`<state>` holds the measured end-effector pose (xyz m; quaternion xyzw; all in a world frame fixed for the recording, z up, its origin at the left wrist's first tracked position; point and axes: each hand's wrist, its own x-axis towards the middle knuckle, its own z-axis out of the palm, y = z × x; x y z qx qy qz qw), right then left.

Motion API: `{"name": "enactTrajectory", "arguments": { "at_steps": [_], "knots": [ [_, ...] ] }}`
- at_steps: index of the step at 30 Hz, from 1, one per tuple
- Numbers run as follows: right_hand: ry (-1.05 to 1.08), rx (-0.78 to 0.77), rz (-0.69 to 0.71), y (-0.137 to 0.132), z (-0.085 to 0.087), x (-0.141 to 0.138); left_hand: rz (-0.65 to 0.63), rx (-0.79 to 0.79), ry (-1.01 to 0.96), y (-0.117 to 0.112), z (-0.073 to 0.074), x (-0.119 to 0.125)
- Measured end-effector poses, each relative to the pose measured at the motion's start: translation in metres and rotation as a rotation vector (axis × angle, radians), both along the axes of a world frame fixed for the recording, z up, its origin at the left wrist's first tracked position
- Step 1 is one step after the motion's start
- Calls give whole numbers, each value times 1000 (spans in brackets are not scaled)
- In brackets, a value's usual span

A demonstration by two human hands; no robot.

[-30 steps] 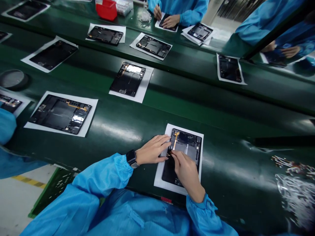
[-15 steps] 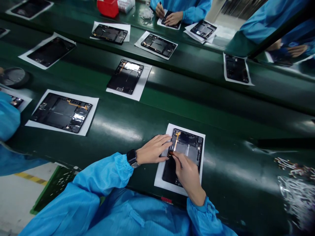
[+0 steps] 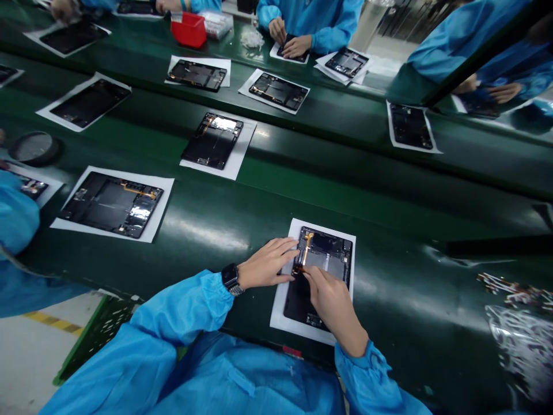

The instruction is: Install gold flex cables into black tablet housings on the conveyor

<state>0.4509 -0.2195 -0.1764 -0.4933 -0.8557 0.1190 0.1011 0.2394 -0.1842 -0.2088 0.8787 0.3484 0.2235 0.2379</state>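
Note:
An opened tablet shell [image 3: 294, 300] lies on a white sheet [image 3: 277, 311] in front of me, with an orange ribbon cable [image 3: 307, 249] along its upper left part. My left hand [image 3: 268, 264] rests flat at the shell's left edge, fingers stretched out and fingertips touching it. My right hand [image 3: 330, 297] reaches over the lower right of the shell. Its thumb and fingertips pinch a small brown-orange flex cable piece [image 3: 299, 269] at the left edge, close to my left fingers. The right hand hides part of the shell.
Similar tablet shells on sheets lie to the left [image 3: 112, 202] and farther back. At right are a bag of white parts [image 3: 522, 340] and a pile of small cables [image 3: 514, 291]. A red bin [image 3: 188, 30] stands at the back, near co-workers' hands [image 3: 294, 43].
The view has shifted slightly, showing more of the far side. My hands keep nearly the same place on the shell, the right one still pinching the small piece at the left edge.

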Motion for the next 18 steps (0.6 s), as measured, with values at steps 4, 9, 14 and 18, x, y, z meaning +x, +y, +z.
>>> {"name": "enactTrajectory", "arguments": {
  "at_steps": [4,9,14,18],
  "knots": [
    [-75,20,11,1,0,-12,0,-20,-12,0,1,0],
    [-121,9,52,4,2,-20,2,-17,0,1,-1,1],
    [114,-40,-27,5,-1,3,1,21,42,0,-1,-1],
    [342,-3,-249,10,-1,24,-16,57,80,-4,4,5]
  ]
}}
